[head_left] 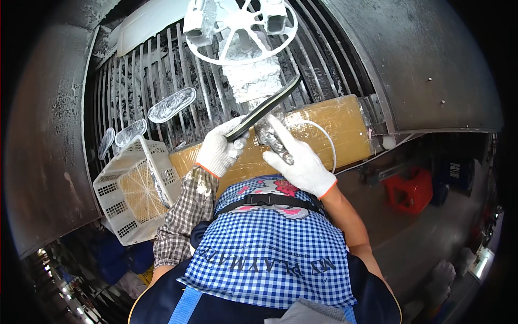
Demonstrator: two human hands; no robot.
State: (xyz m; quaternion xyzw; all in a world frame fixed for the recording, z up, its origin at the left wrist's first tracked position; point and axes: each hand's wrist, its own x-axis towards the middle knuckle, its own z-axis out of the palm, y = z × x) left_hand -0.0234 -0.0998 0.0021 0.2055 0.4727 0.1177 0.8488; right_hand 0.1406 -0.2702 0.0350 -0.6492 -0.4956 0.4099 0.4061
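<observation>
My left hand point(222, 148), in a white glove, is closed round the near end of a dark shoe sole point(264, 109) with a pale stripe along its edge. The sole slants up to the right, tilted on its side. In my gloved right hand point(302, 164) is a metal spray gun point(270, 135), its body smeared and close below the sole. The index finger lies stretched along it while the other fingers wrap it. A thin white hose point(328, 137) curves beside this hand. Behind the sole stands a spoked wheel point(243, 29) caked in white.
Several oval sole-shaped pieces point(171, 105) rest on the metal bars point(205, 89) at the left. A white plastic crate point(135, 189) stands by my left forearm. A tape-covered brown ledge point(334, 127) runs before me. Metal panels point(426, 65) flank both sides; a red stool point(408, 189) is at right.
</observation>
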